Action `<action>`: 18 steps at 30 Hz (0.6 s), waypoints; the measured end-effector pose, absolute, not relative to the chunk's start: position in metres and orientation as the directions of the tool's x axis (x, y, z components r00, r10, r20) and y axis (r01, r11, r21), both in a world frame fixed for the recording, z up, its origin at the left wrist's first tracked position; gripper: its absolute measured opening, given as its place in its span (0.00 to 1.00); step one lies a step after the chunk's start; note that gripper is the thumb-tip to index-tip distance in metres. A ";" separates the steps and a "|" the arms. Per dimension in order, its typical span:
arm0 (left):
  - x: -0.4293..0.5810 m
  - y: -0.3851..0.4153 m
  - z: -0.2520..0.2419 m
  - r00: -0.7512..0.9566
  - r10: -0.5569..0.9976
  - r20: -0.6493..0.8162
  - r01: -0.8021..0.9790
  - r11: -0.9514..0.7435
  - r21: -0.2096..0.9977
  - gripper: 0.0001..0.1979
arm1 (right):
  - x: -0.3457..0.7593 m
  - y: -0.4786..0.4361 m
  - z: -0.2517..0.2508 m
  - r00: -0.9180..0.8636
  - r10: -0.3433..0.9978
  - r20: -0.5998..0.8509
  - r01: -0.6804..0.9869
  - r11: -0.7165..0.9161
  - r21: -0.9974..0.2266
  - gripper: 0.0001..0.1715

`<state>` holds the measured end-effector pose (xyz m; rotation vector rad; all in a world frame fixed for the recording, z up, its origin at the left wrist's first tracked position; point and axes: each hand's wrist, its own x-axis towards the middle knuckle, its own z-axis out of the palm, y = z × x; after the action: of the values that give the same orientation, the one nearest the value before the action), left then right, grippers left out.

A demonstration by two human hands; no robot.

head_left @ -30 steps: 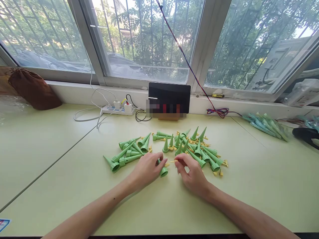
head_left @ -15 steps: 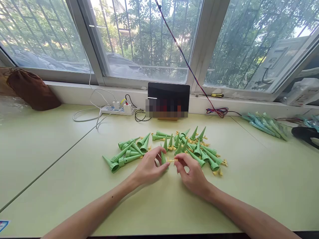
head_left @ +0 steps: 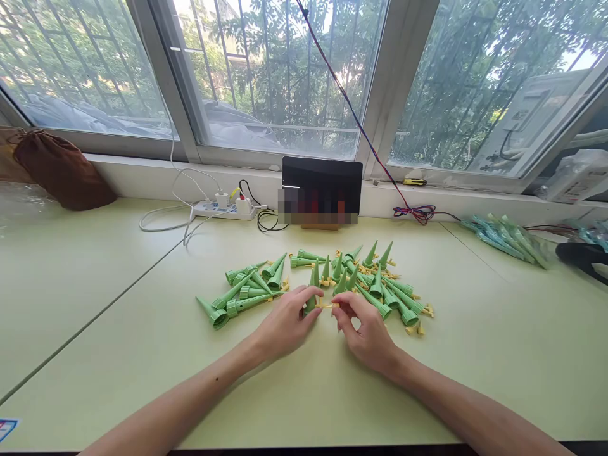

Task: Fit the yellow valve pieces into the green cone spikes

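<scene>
Left grip (head_left: 285, 320) holds a green cone (head_left: 310, 303) upright; right grip (head_left: 368, 329) pinches a yellow peg (head_left: 327, 306) pointing left toward it.

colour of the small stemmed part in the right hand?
Yellow. The small stemmed part in the right hand shows best in the head view.

"Where does the single view look from?"
"The wearer's head, above the near edge of the table (head_left: 308, 405), facing forward and down."
"How near?"
"Close over the left hand (head_left: 287, 320) at six o'clock and right hand (head_left: 368, 326) at five; the window (head_left: 280, 76) at twelve stands farther off."
</scene>
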<state>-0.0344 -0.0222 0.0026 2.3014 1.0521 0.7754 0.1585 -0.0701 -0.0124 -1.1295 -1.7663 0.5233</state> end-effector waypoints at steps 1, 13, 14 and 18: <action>-0.035 -0.022 0.003 0.542 0.791 0.285 0.515 -0.580 0.631 0.11 | 0.158 -0.070 -0.012 -0.131 0.867 0.481 0.463 0.483 -0.743 0.08; -0.032 -0.021 0.009 0.502 0.822 0.270 0.398 -0.496 0.772 0.12 | 0.158 -0.069 -0.010 -0.145 0.850 0.506 0.495 0.505 -0.707 0.11; -0.032 -0.022 0.010 0.505 0.821 0.267 0.378 -0.488 0.786 0.12 | 0.158 -0.069 -0.010 -0.151 0.846 0.512 0.503 0.511 -0.697 0.12; -0.032 -0.023 0.011 0.531 0.812 0.243 0.320 -0.458 0.829 0.12 | 0.159 -0.068 -0.008 -0.153 0.841 0.519 0.508 0.517 -0.689 0.12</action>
<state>-0.0320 -0.0231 0.0107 2.0179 0.9160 0.8319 0.1587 -0.0680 -0.0083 -1.1240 -1.8133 0.4422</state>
